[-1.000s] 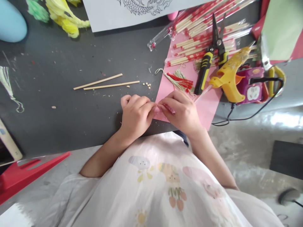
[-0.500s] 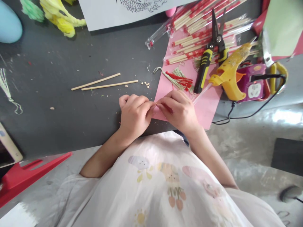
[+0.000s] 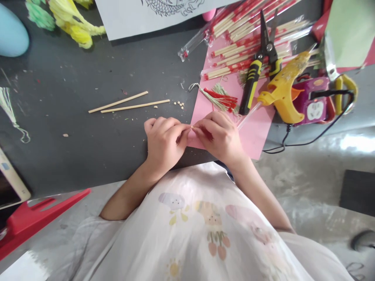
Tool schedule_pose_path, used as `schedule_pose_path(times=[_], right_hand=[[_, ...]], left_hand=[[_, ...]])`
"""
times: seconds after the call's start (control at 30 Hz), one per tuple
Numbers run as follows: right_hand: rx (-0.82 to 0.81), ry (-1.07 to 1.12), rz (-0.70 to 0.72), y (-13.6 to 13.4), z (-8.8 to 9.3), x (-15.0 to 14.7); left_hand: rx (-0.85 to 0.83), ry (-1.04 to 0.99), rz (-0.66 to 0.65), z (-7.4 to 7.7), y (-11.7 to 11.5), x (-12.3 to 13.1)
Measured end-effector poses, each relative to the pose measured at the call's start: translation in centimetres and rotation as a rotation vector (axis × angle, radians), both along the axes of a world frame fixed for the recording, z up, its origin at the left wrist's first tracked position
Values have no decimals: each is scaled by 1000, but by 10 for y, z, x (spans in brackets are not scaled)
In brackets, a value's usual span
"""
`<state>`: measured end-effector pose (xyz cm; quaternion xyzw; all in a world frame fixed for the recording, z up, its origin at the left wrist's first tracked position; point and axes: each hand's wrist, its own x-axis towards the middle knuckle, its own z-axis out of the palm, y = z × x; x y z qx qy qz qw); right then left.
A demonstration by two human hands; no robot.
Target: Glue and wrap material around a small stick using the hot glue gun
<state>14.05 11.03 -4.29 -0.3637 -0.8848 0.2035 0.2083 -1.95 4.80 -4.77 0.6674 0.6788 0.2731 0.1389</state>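
Note:
My left hand (image 3: 166,140) and my right hand (image 3: 219,134) meet fingertip to fingertip over the left edge of a pink paper sheet (image 3: 252,136). Between the pinched fingertips shows a tiny pale piece (image 3: 191,127), like the cut bits of wood (image 3: 179,104) lying just beyond my left hand; its exact shape is too small to tell. Two wooden chopsticks (image 3: 134,105) rest on the dark table, ahead of my left hand. Beyond my right hand lie red and pale green tassels (image 3: 224,99).
Black and yellow shears (image 3: 252,86) lie on the right, alongside a yellow glue gun (image 3: 284,89) and a purple power socket (image 3: 315,103) with cords. Packaged chopsticks (image 3: 234,50) fill the back right. A printed dragon drawing (image 3: 125,23) is at the back; a phone-like device (image 3: 11,179) sits left.
The fingertips have parted very slightly, and the pale piece between them shows more clearly. My left hand has shifted a little to the left; the things on the table lie as before.

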Motion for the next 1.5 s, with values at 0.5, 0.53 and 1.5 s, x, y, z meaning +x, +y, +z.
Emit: schedule_pose_path(times=[0.5,0.53,1.5], right_hand=[[-321,400,-159,-3,27,4],[-347,420,-156,-4,31,4],[-552,514,-109,-26,51,17]], left_hand=[[246,-216,-71,15,-1,-5],[247,-219,-81,19,-2,-5],[111,-367,-65,56,-15,13]])
